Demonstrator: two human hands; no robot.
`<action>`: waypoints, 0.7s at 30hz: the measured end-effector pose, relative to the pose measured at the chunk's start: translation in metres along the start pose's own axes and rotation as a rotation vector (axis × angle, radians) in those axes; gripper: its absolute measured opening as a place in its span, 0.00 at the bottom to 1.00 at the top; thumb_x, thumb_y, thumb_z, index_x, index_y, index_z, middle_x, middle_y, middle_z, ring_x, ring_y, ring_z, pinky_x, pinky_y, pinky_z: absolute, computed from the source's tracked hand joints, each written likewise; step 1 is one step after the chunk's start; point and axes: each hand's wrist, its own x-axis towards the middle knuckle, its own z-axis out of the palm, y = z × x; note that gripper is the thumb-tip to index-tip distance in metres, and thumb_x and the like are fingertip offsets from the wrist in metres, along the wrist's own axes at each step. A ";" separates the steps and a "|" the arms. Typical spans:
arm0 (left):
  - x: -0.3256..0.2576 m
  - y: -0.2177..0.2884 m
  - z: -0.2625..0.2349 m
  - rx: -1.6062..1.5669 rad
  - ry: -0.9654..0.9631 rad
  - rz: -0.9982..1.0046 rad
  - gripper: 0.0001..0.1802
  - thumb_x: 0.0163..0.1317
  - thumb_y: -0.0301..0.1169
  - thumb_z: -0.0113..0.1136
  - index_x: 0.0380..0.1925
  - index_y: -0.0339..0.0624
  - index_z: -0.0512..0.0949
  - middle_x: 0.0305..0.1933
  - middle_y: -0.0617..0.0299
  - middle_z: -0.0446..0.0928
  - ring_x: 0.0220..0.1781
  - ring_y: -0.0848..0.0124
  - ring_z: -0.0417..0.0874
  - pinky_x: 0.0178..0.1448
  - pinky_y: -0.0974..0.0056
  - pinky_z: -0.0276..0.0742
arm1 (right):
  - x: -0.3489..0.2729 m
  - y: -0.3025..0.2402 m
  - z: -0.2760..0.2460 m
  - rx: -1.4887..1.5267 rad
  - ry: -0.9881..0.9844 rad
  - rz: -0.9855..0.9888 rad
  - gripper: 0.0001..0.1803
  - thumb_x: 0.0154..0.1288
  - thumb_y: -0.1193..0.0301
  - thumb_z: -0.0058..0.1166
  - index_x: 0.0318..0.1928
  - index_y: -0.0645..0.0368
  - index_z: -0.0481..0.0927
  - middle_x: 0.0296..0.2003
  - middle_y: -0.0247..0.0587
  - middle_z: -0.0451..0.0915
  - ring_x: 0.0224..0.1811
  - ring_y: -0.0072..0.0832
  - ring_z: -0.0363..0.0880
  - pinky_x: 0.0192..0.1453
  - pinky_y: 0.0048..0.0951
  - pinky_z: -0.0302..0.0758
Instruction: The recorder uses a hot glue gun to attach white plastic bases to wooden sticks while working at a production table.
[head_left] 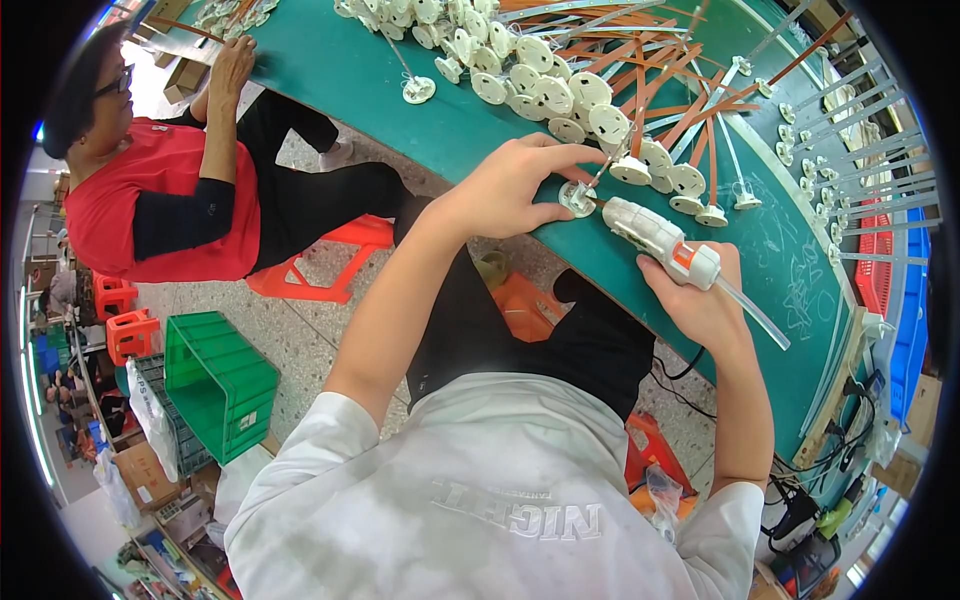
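Observation:
My right hand [702, 300] is wrapped round a white hot glue gun [648, 230] with an orange part and a clear glue stick jutting from its rear. The gun's nozzle points left and reaches a small white round disc [577, 201]. Between thumb and fingers, my left hand [500, 190] grips that disc close to the table's near edge. A thin strip rises from the disc toward the upper right. Whether fresh glue lies on the disc is too small to see. Just beyond both hands lie many similar cream discs [590, 90] with strips attached.
The green table [790, 240] carries brown strips [650, 70] and a lone disc [419, 90]. Silver strips with discs line its right side, near red and blue trays [908, 320]. A person in red [170, 200] sits at left. A green crate [215, 385] stands on the floor.

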 end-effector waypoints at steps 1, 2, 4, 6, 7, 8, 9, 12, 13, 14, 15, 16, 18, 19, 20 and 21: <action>0.000 0.000 0.000 -0.002 0.004 0.002 0.39 0.49 0.24 0.74 0.65 0.53 0.75 0.51 0.64 0.88 0.57 0.56 0.80 0.63 0.55 0.76 | 0.000 0.000 0.000 0.005 -0.006 0.007 0.13 0.60 0.67 0.67 0.26 0.65 0.82 0.16 0.44 0.78 0.15 0.35 0.75 0.24 0.36 0.69; 0.000 0.000 0.000 -0.001 0.004 0.002 0.39 0.49 0.24 0.74 0.65 0.53 0.75 0.51 0.64 0.88 0.57 0.56 0.80 0.63 0.55 0.76 | 0.000 0.000 -0.001 0.009 -0.011 0.015 0.13 0.60 0.67 0.67 0.26 0.65 0.82 0.16 0.44 0.78 0.15 0.35 0.75 0.24 0.36 0.69; 0.001 0.000 0.000 -0.008 0.001 -0.002 0.39 0.50 0.24 0.74 0.65 0.53 0.75 0.51 0.64 0.88 0.57 0.56 0.80 0.63 0.55 0.76 | 0.001 0.001 0.000 0.013 -0.008 0.011 0.13 0.60 0.67 0.67 0.27 0.65 0.83 0.16 0.44 0.78 0.15 0.35 0.75 0.24 0.36 0.69; 0.001 0.000 0.000 -0.005 0.000 0.001 0.38 0.50 0.24 0.74 0.65 0.52 0.75 0.51 0.64 0.88 0.56 0.56 0.80 0.63 0.55 0.77 | 0.001 0.001 0.000 0.018 -0.004 0.008 0.13 0.60 0.67 0.67 0.27 0.65 0.83 0.16 0.44 0.78 0.15 0.35 0.76 0.24 0.36 0.69; 0.001 0.000 0.000 -0.002 0.001 0.003 0.38 0.49 0.24 0.74 0.65 0.52 0.75 0.50 0.64 0.88 0.56 0.56 0.80 0.63 0.55 0.77 | 0.001 0.000 0.000 0.014 -0.004 0.013 0.13 0.60 0.67 0.68 0.27 0.65 0.83 0.16 0.44 0.78 0.15 0.35 0.76 0.24 0.36 0.69; 0.001 0.000 0.000 -0.002 0.000 0.004 0.38 0.49 0.24 0.74 0.65 0.52 0.75 0.50 0.64 0.88 0.56 0.56 0.80 0.63 0.55 0.77 | 0.001 0.000 0.000 0.009 -0.004 0.017 0.12 0.60 0.67 0.68 0.28 0.65 0.84 0.16 0.44 0.78 0.15 0.35 0.76 0.24 0.36 0.70; 0.001 0.000 0.000 -0.002 0.001 0.004 0.38 0.49 0.24 0.74 0.65 0.52 0.75 0.50 0.64 0.88 0.56 0.56 0.80 0.63 0.55 0.77 | 0.001 0.000 -0.001 0.010 -0.004 0.018 0.12 0.60 0.67 0.68 0.28 0.65 0.84 0.16 0.44 0.78 0.15 0.35 0.76 0.24 0.36 0.70; 0.001 0.000 0.000 -0.005 0.003 0.004 0.38 0.49 0.24 0.74 0.64 0.51 0.75 0.50 0.63 0.88 0.56 0.56 0.80 0.63 0.55 0.77 | 0.002 0.001 0.000 -0.008 -0.007 0.009 0.12 0.60 0.67 0.68 0.29 0.65 0.84 0.16 0.45 0.79 0.16 0.36 0.76 0.24 0.36 0.70; 0.001 0.000 0.000 -0.010 0.005 0.004 0.38 0.49 0.24 0.74 0.64 0.51 0.75 0.50 0.63 0.88 0.56 0.56 0.80 0.63 0.55 0.77 | 0.002 0.001 0.000 -0.014 -0.005 0.004 0.12 0.60 0.67 0.68 0.29 0.65 0.85 0.16 0.45 0.79 0.16 0.36 0.77 0.24 0.36 0.70; 0.001 0.000 0.000 -0.010 0.004 0.004 0.38 0.49 0.24 0.74 0.64 0.51 0.75 0.50 0.63 0.88 0.56 0.56 0.80 0.63 0.55 0.77 | 0.002 0.002 0.000 -0.021 -0.003 0.000 0.12 0.60 0.67 0.68 0.29 0.65 0.85 0.16 0.45 0.79 0.16 0.36 0.77 0.24 0.36 0.70; 0.001 0.000 0.000 -0.006 0.006 0.008 0.38 0.49 0.24 0.74 0.64 0.51 0.75 0.50 0.63 0.88 0.56 0.56 0.80 0.63 0.55 0.77 | 0.002 0.003 0.000 -0.021 -0.003 0.000 0.12 0.60 0.67 0.68 0.29 0.65 0.85 0.16 0.45 0.79 0.16 0.36 0.77 0.24 0.36 0.70; 0.001 0.000 0.000 -0.001 0.008 0.011 0.38 0.49 0.24 0.74 0.64 0.51 0.75 0.50 0.63 0.88 0.56 0.56 0.81 0.63 0.55 0.77 | 0.002 0.003 0.000 -0.019 -0.002 0.009 0.12 0.60 0.67 0.68 0.29 0.65 0.84 0.16 0.45 0.79 0.16 0.35 0.77 0.24 0.36 0.70; 0.001 0.000 0.000 -0.001 0.005 0.007 0.38 0.49 0.24 0.74 0.64 0.51 0.75 0.50 0.63 0.88 0.56 0.56 0.80 0.63 0.55 0.76 | 0.002 0.003 0.001 -0.015 -0.001 0.018 0.12 0.60 0.67 0.68 0.29 0.65 0.84 0.16 0.45 0.79 0.16 0.35 0.76 0.24 0.36 0.70; 0.001 0.000 0.000 -0.001 0.003 0.002 0.38 0.49 0.24 0.74 0.64 0.51 0.75 0.50 0.63 0.88 0.56 0.56 0.80 0.63 0.55 0.76 | 0.002 0.003 0.000 -0.010 -0.005 0.019 0.13 0.60 0.67 0.68 0.29 0.65 0.84 0.16 0.45 0.78 0.16 0.35 0.76 0.24 0.36 0.70; 0.001 0.000 0.000 -0.002 0.002 0.002 0.38 0.49 0.24 0.74 0.64 0.51 0.75 0.50 0.63 0.88 0.56 0.56 0.80 0.63 0.55 0.76 | 0.002 0.004 0.000 -0.005 -0.009 0.022 0.13 0.60 0.66 0.68 0.29 0.65 0.84 0.16 0.45 0.78 0.16 0.34 0.76 0.24 0.36 0.70; 0.000 0.000 0.000 0.003 0.000 -0.004 0.38 0.49 0.25 0.74 0.65 0.51 0.75 0.50 0.64 0.88 0.57 0.57 0.80 0.63 0.55 0.76 | 0.003 0.003 0.001 -0.004 -0.009 0.023 0.13 0.60 0.66 0.68 0.29 0.65 0.84 0.16 0.45 0.78 0.16 0.34 0.76 0.24 0.36 0.70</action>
